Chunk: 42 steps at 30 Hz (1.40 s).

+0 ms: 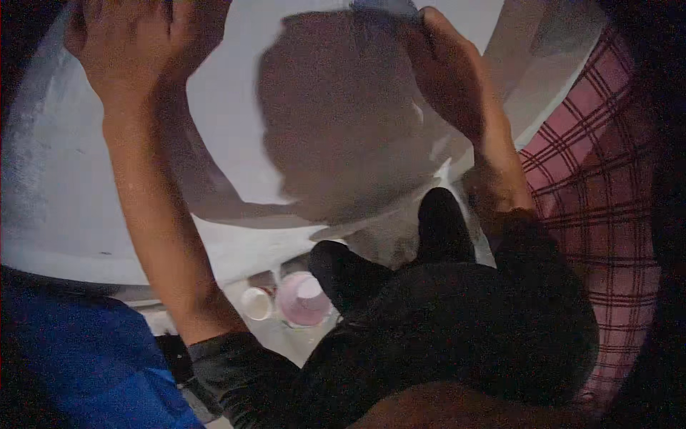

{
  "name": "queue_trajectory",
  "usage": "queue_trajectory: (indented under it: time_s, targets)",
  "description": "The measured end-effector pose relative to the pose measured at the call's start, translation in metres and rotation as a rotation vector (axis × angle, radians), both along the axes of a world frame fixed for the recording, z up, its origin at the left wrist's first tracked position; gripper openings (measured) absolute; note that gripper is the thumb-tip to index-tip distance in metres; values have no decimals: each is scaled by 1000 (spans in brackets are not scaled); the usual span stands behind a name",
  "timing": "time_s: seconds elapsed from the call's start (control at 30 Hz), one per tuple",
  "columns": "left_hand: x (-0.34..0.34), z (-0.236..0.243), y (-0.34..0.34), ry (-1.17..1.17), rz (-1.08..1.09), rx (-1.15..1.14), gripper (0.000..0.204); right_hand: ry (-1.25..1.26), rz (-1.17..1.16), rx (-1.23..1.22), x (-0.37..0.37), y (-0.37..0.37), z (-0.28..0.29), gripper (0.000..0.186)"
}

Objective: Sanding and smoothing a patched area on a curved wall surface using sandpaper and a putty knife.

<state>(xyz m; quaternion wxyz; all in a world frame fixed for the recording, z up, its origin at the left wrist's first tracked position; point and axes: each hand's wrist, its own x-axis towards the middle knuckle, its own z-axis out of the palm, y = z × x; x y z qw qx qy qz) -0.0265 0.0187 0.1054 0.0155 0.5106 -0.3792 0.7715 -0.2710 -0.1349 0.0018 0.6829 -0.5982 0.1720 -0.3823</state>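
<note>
Dark clothing (457, 322), left hand (150, 36) cropped, right hand (454, 79) by indistinct bluish object (386, 8)

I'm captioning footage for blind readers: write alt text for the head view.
A person's left hand and right hand are at a pale, shadowed surface; a pink container shows below, blue material left, red checked fabric right.

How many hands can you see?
2: left hand at the upper left, cut off by the top edge; right hand near the top, right of centre. No others show.
</note>
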Motion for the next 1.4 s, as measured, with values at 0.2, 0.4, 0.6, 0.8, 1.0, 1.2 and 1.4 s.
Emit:
queue_trajectory:
  time_s: [0.2, 0.4, 0.6, 0.8, 1.0, 1.2, 1.4]
  targets:
    - [-14, 6, -9, 86, -7, 64, 64, 348, -467, -908, 21, -38, -35, 29]
    - [-9, 24, -8, 168, -259, 145, 68, 161, -418, -931, 18, -40, -32, 28]
    - [-18, 32, -21, 59, -222, 182, 66, 170, -400, -709, 15, -23, -27, 35]
    - [-33, 27, -32, 128, -372, 126, 67, 113, -386, -594, 10, -21, -29, 37]
    - [-31, 23, -33, 138, -398, 113, 68, 46, -462, -585, 16, -20, -24, 37]
    - [-27, 22, -35, 98, -383, 112, 69, 436, -176, -505, 7, -24, -16, 47]
    - [-28, 20, -34, 72, -337, 124, 69, 475, -280, -561, 9, -19, -12, 47]
